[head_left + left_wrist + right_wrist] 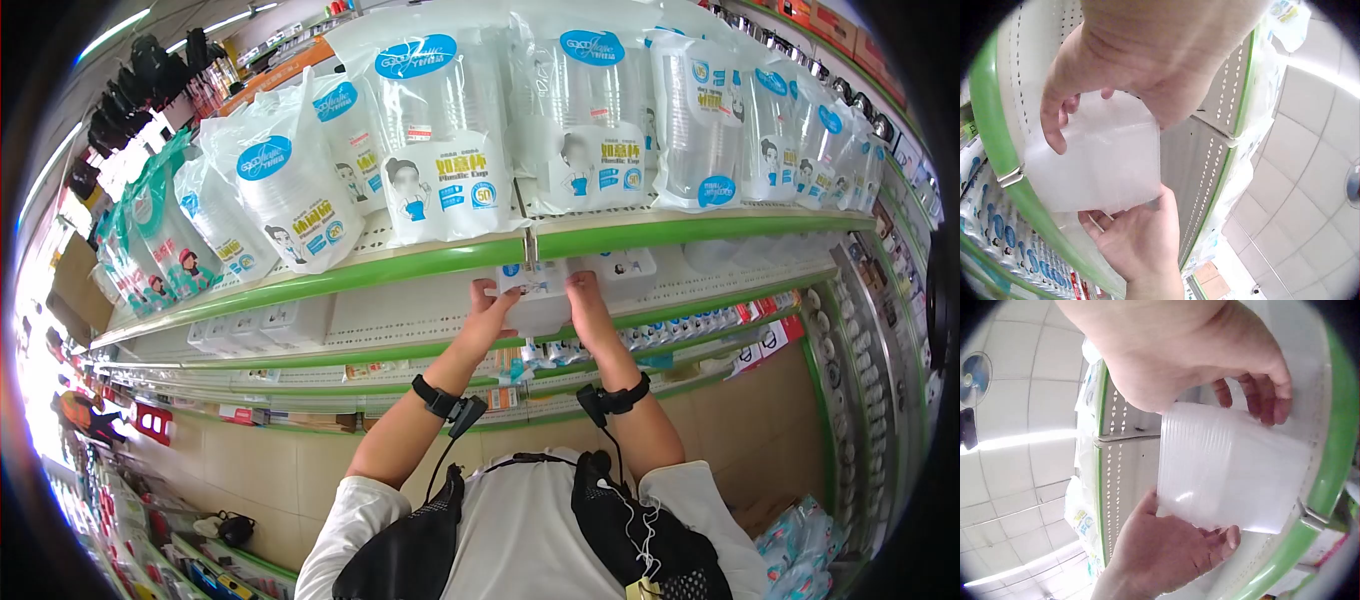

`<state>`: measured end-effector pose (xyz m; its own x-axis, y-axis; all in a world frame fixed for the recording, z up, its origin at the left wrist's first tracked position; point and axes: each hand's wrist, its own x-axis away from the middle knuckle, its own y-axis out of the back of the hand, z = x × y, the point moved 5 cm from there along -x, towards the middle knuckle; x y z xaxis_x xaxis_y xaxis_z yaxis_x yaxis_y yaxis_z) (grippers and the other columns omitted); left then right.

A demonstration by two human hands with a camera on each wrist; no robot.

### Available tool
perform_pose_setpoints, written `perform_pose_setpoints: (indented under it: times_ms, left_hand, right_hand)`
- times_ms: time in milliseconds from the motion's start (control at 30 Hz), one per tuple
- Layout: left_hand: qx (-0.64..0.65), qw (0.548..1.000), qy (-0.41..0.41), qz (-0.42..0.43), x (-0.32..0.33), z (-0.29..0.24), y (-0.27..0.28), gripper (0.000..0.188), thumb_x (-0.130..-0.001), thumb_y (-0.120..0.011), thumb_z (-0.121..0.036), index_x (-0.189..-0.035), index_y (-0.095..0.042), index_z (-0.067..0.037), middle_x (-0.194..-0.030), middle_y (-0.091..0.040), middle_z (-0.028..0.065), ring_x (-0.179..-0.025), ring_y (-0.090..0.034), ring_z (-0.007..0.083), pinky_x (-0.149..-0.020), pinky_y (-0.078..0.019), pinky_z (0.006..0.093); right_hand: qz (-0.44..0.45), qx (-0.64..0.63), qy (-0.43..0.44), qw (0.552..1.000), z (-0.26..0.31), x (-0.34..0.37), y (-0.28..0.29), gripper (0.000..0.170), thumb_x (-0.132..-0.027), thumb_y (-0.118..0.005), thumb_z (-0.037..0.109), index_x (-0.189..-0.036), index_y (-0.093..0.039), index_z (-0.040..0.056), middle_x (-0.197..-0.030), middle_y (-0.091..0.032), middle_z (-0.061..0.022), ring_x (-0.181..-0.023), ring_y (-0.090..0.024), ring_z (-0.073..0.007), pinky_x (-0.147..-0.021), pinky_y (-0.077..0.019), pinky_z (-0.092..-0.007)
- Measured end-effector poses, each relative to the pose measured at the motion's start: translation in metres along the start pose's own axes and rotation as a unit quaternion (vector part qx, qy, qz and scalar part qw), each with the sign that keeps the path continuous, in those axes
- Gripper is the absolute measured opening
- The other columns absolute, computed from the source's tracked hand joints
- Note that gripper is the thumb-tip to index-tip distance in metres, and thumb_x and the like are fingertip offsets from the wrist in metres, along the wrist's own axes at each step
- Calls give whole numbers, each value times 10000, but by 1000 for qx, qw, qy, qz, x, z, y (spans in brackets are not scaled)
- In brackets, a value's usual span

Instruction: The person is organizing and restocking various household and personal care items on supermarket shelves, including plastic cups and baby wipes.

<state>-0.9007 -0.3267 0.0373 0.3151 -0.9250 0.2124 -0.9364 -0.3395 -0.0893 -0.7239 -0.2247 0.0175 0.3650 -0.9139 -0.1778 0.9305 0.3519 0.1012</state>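
Note:
A stack of nested clear plastic food containers (538, 302) is at the front of the lower shelf, between both hands. My left hand (490, 310) grips its left side, fingers curled around it, and my right hand (590, 305) holds the opposite side. The stacked rims of the containers (1204, 469) show as ridges in the right wrist view. From the left wrist, a flat translucent face of the stack (1097, 156) shows, with curled fingers (1055, 128) on its edge. Another pack of clear containers (620, 278) sits just right of my right hand.
Bagged plastic cups (440, 190) line the upper shelf above the hands, behind its green edge (420, 262). More container packs (265, 322) stand at the lower shelf's left. Below are further shelves with small packets (690, 325). Plastic-wrapped goods (800, 550) lie on the floor at right.

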Motion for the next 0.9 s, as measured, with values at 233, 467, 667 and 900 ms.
perform_pose_setpoints:
  times_ms: [233, 467, 667, 900]
  left_hand:
    - [105, 994, -8, -41, 14, -7, 53, 471, -978, -615, -286, -1356, -393, -114, -1309, -520, 115, -1161, -567, 307, -824, -602, 485]
    - [109, 988, -24, -107, 33, -5, 105, 493, -977, -620, -278, -1355, -363, -94, -1328, -544, 119, -1102, -589, 274, -776, -618, 448]
    - [97, 982, -39, -159, 31, -1, 131, 521, -952, -654, -304, -1353, -392, -99, -1302, -542, 102, -1058, -579, 269, -795, -607, 456]
    - [84, 985, -31, -147, 9, -7, 126, 534, -952, -655, -304, -1368, -387, -102, -1327, -534, 103, -1090, -576, 296, -809, -599, 478]
  right_hand:
    - [93, -92, -190, 973, 9, -45, -26, 672, -981, -509, 625, -1306, -480, 38, -1088, -608, -126, -935, -653, -238, -808, -507, -352]
    - [73, -285, -291, 911, -52, -107, -57, 568, -933, -564, 651, -1285, -566, 205, -1257, -561, -90, -1154, -605, -294, -971, -456, -521]
    - [48, -289, -291, 911, -62, -111, -61, 486, -913, -612, 626, -1180, -636, 220, -1137, -613, -32, -1141, -604, -261, -1016, -408, -539]
    - [0, -333, -366, 869, -41, -59, -48, 881, -824, -681, 691, -1486, -370, 200, -1224, -460, -98, -1121, -589, -311, -973, -438, -554]
